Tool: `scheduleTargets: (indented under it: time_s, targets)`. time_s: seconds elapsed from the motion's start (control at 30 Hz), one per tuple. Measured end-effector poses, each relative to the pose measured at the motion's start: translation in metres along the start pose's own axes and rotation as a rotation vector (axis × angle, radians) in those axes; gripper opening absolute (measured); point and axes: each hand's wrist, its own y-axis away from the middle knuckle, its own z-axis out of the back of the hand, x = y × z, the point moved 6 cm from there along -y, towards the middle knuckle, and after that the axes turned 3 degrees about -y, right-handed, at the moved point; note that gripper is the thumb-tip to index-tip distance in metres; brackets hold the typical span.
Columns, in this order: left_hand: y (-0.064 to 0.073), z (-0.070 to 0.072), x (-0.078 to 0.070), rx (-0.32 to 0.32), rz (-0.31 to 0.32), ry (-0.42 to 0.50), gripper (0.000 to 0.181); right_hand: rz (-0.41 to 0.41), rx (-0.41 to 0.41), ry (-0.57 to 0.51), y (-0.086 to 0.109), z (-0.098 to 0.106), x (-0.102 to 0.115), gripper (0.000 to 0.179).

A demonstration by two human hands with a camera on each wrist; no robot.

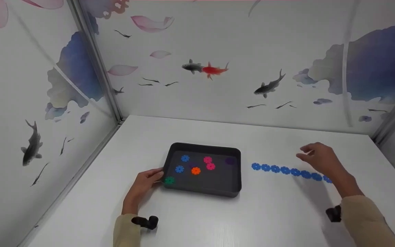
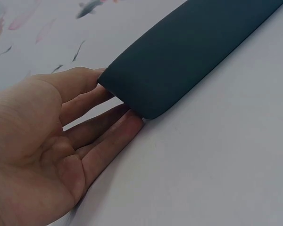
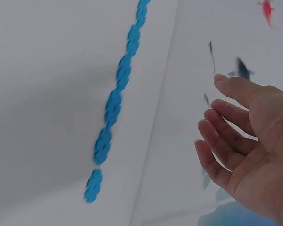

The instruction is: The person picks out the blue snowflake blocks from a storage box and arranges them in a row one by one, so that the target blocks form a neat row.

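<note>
My left hand [image 1: 142,187] holds the left side of a dark rectangular tray [image 1: 201,191]. In the left wrist view the thumb is at the tray's upper edge and the fingertips are at its lower corner. Flower-shaped plastic discs lie spread inside: two blue [image 1: 179,169], two pink [image 1: 211,166], an orange one [image 1: 195,170], a green one [image 1: 169,180] and purple ones [image 1: 230,160]. Right of the tray, several blue discs [image 1: 285,170] form a line on the table. My right hand [image 1: 322,159] hovers above its right end, fingers loosely bent and holding nothing.
The white table [image 1: 190,219] meets a printed back wall [image 1: 238,96] with fish and petals. A similar panel [image 1: 5,103] stands at the left, with metal posts at the corners. Each wrist wears a small black camera [image 1: 146,222].
</note>
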Motion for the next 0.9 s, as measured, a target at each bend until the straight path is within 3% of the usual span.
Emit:
scheduleTargets:
  time_s: [0.23, 0.5, 0.7, 0.9]
  targets:
    - [0.000, 0.000, -0.001, 0.005, 0.001, -0.007, 0.038, 0.090, -0.038, -0.051, -0.025, -0.024, 0.066, 0.040]
    - [0.001, 0.000, 0.002, 0.007, 0.008, -0.021, 0.039, 0.187, -0.017, -0.097, -0.044, -0.063, 0.124, 0.042]
    - [0.002, 0.000, 0.001, 0.009, 0.009, -0.004, 0.040, 0.225, -0.019, -0.187, -0.051, -0.094, 0.154, 0.042]
    - [0.000, -0.001, -0.002, 0.005, 0.010, 0.042, 0.037, 0.181, 0.020, -0.266, -0.054, -0.133, 0.168, 0.044]
